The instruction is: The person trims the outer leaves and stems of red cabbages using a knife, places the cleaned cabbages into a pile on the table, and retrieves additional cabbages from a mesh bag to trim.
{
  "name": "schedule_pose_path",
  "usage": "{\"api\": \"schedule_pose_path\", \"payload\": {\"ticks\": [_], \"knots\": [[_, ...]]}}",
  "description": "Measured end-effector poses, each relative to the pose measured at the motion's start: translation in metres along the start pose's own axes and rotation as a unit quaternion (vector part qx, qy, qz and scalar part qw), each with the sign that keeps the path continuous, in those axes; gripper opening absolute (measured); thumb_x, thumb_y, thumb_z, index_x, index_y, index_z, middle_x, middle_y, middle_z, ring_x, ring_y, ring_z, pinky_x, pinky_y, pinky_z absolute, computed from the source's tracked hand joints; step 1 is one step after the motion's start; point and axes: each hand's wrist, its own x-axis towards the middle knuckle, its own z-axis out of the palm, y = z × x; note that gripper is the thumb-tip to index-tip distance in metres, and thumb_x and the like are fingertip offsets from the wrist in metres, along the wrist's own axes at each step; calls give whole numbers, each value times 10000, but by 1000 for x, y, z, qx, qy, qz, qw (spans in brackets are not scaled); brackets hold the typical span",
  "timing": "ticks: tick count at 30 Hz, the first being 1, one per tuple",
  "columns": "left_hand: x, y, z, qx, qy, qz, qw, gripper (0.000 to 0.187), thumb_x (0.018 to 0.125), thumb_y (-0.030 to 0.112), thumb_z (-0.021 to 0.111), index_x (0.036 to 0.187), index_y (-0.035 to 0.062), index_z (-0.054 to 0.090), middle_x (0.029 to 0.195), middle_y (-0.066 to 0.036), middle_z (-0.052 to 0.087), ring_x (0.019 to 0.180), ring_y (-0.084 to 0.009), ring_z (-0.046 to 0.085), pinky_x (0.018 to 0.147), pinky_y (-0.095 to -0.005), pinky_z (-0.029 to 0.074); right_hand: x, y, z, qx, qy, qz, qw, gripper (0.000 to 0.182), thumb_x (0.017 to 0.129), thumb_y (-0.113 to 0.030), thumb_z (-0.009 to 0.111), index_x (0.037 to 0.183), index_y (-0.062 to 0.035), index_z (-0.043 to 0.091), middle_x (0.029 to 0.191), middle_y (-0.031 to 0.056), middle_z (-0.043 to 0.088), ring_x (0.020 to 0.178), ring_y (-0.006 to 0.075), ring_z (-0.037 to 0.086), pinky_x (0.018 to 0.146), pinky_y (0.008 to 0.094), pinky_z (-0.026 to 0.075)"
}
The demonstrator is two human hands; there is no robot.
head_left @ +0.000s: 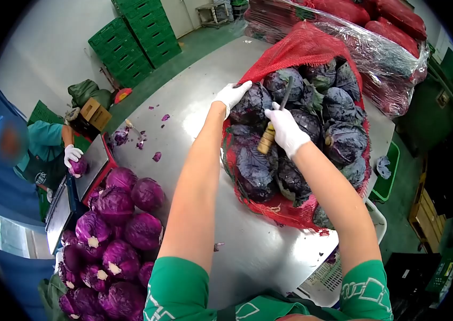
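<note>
A red mesh bag (282, 51) lies open on the metal table (191, 115), full of dark purple cabbages (256, 166) with their outer leaves on. My left hand (231, 97), in a white glove, rests at the bag's left edge against a cabbage (251, 105), thumb and fingers apart. In my gloved right hand (287, 128) is a knife (266, 140), its wrapped handle sticking out below the fist and its blade pointing up over the cabbages.
Trimmed purple cabbages (115, 206) are piled at the left. Beyond them a co-worker (44, 144) holds a cabbage. Leaf scraps (121, 137) lie on the table. Wrapped red sacks (392, 35), green crates (122, 51) and a green basket (392, 171) stand around.
</note>
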Motion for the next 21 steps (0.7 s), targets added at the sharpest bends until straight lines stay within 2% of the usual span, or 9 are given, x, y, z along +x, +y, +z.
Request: {"api": "schedule_pose_path", "payload": {"ticks": [1,6,9,10,12,15,16,19,21], "knots": [[-12,7,1,0,14,3,1000,763,890,543,617,1377,-36,517,1378,-185,559,1260,-267,536,1079,-330,379,12,5,12,55,17,-23,998,78,865,-69,618,919,-52,565,820,18,531,734,138,453,675,329,415],[-8,-12,0,2,63,32,998,747,867,541,627,1368,-4,525,1347,-193,581,1236,-282,551,1055,-336,396,41,25,30,183,87,-31,979,154,845,-36,611,988,-52,558,827,-7,496,732,138,416,688,321,392],[-55,-12,7,-95,126,129,979,650,886,449,656,1373,39,524,1339,-175,574,1242,-270,537,1042,-355,417,18,27,34,165,108,-48,979,577,839,42,556,1407,-29,484,792,-43,464,685,109,425,636,285,393],[-65,-21,12,-180,124,136,966,584,920,394,626,1382,55,519,1370,-146,553,1263,-247,512,1063,-346,393,-11,16,24,175,16,-29,984,703,846,19,554,1514,-27,342,1076,24,565,852,106,485,781,252,412],[-86,-34,20,-358,101,164,914,494,970,330,564,1390,76,515,1401,-107,535,1283,-227,491,1088,-341,371,-50,0,21,83,4,-45,996,636,853,44,530,1473,-64,438,1129,40,572,892,103,502,812,239,417],[-119,-48,36,-599,-37,157,785,515,1019,432,400,1390,90,505,1391,-85,548,1278,-235,508,1103,-384,392,-80,6,10,-118,4,-306,945,582,858,69,493,1421,-79,514,1348,110,559,1236,182,523,1025,292,398],[-132,-46,43,-610,-28,159,776,543,1010,468,399,1395,99,500,1392,-81,548,1277,-238,509,1100,-397,396,-95,0,2,-160,-22,-318,934,568,849,84,486,1390,-79,543,1456,139,492,1407,225,391,1125,329,319],[-173,-31,69,-696,-14,121,708,631,970,581,404,1403,131,491,1400,-73,539,1283,-250,506,1101,-442,393,-135,-31,-13,-293,-57,-461,836,579,808,77,483,1359,-80,569,1389,159,534,1303,315,478,1142,386,314],[-198,-23,80,-726,-71,188,658,663,952,622,406,1416,152,468,1437,-79,498,1317,-282,477,1118,-484,376,-155,-59,-19,-301,-99,-480,818,491,826,76,476,1259,-84,643,1247,137,637,1207,320,556,1081,401,398]]}}
